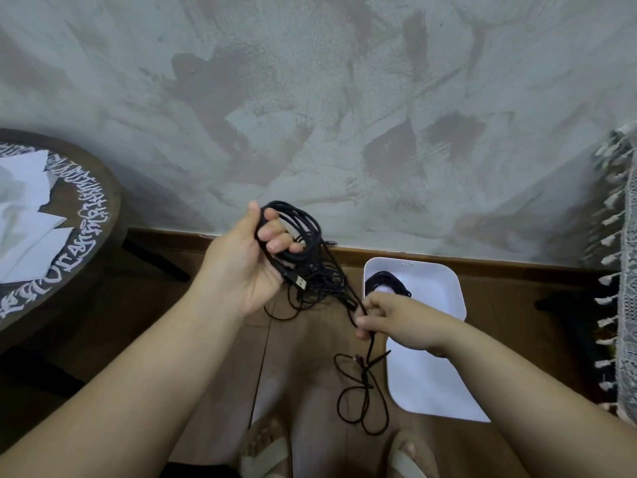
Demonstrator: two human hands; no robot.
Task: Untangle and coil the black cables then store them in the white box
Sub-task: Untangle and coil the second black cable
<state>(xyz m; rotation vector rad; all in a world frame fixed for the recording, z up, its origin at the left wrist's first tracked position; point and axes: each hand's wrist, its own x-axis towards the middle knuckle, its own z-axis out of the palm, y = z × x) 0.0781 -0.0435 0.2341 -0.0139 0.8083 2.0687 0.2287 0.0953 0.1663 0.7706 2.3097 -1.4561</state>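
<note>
Head view: my left hand (241, 263) curls its fingers through a coil of black cable (312, 224), thumb up at the coil's rim, and a USB plug (299, 281) sticks out just under my fingers. From that coil a tangle of strands (320, 276) runs down to my right hand (396, 322), which pinches one strand between thumb and curled fingers. Below that pinch the loose end (366, 369) hangs in open loops above the wooden floor (144, 298) and my sandalled feet (265, 450). Just behind and beneath my right hand the white box (434, 291) sits on the floor; a second coiled cable (382, 278) lies in its far end, partly hidden by my knuckles. Well left of my left hand stands a round dark table (86, 215) with white lettering round its rim and white paper sheets (27, 215) on it. Far right of my right hand hangs a fringed lace cloth (627, 270).
</note>
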